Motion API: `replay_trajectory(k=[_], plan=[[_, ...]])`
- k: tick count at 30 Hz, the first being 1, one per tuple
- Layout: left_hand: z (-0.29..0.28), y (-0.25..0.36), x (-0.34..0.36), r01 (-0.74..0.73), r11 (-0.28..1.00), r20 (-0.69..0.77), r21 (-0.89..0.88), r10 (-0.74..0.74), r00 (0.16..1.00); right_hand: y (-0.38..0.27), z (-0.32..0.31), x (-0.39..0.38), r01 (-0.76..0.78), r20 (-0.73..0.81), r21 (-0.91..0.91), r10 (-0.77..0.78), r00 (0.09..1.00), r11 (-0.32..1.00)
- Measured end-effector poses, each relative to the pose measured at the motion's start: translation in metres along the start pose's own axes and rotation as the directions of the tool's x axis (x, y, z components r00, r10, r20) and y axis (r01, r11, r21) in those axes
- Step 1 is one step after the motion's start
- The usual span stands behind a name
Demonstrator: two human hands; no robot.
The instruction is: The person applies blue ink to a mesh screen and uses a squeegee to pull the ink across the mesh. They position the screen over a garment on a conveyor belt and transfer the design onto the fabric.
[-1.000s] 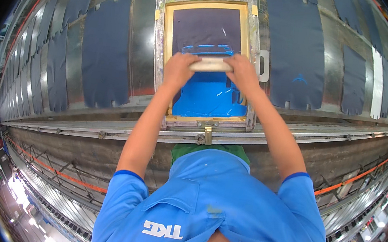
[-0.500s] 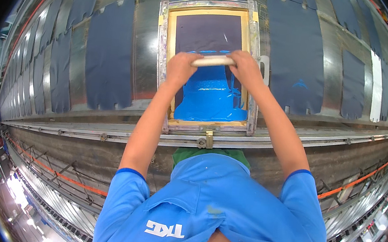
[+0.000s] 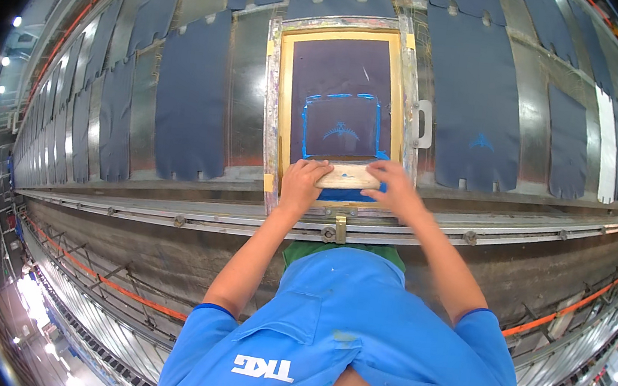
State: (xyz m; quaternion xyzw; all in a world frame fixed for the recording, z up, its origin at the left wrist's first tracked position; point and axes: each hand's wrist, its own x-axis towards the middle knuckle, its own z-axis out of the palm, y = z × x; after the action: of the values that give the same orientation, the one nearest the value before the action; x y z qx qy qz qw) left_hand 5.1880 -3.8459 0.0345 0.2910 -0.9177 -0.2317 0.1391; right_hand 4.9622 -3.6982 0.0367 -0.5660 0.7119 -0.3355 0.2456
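A screen-printing frame [image 3: 269,106] with a yellow-taped inner border lies on the long table in front of me. Across its near end rests a squeegee with a pale wooden handle [image 3: 348,177]. My left hand [image 3: 303,186] grips the handle's left end, and my right hand [image 3: 398,193] is closed around the right end. Blue ink [image 3: 343,195] shows just on the near side of the squeegee. Beyond it, the dark mesh [image 3: 341,68] carries a blue outline and a small blue emblem [image 3: 341,129]. The squeegee's blade is hidden under the handle.
Dark blue fabric pieces [image 3: 192,98] lie in rows along the metal table. One piece on the right [image 3: 481,98] bears a small blue emblem. A metal rail [image 3: 261,222] with a brass-coloured clamp [image 3: 340,229] runs along the near edge. A white strip [image 3: 604,149] lies farther right.
Both hands have pulled the squeegee toward me, from mid-screen to the near end. The blue ink that covered the near half is swept down, baring the outline and emblem.
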Motion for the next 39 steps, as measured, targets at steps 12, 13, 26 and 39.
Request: replay_trajectory(k=[12,13,26,39], plan=[[0.001,0.009,-0.017,-0.099,0.995,-0.063,-0.005,0.099,0.993,0.114,-0.045,0.112,-0.284,-0.606,0.086,0.276,0.746,0.955],[-0.004,0.01,-0.021,-0.077,0.997,-0.055,-0.021,0.076,0.996,0.105,-0.05,0.117,-0.3,-0.595,0.143,0.324,0.735,0.943],[-0.156,-0.161,-0.104,0.1,0.995,-0.027,0.003,-0.1,0.995,-0.066,0.145,0.201,-0.183,-0.587,0.376,0.386,0.711,0.908],[-0.235,-0.312,-0.062,0.325,0.937,0.738,-0.128,-0.129,0.662,-0.152,0.231,0.238,-0.316,-0.548,0.319,0.445,0.708,0.894]])
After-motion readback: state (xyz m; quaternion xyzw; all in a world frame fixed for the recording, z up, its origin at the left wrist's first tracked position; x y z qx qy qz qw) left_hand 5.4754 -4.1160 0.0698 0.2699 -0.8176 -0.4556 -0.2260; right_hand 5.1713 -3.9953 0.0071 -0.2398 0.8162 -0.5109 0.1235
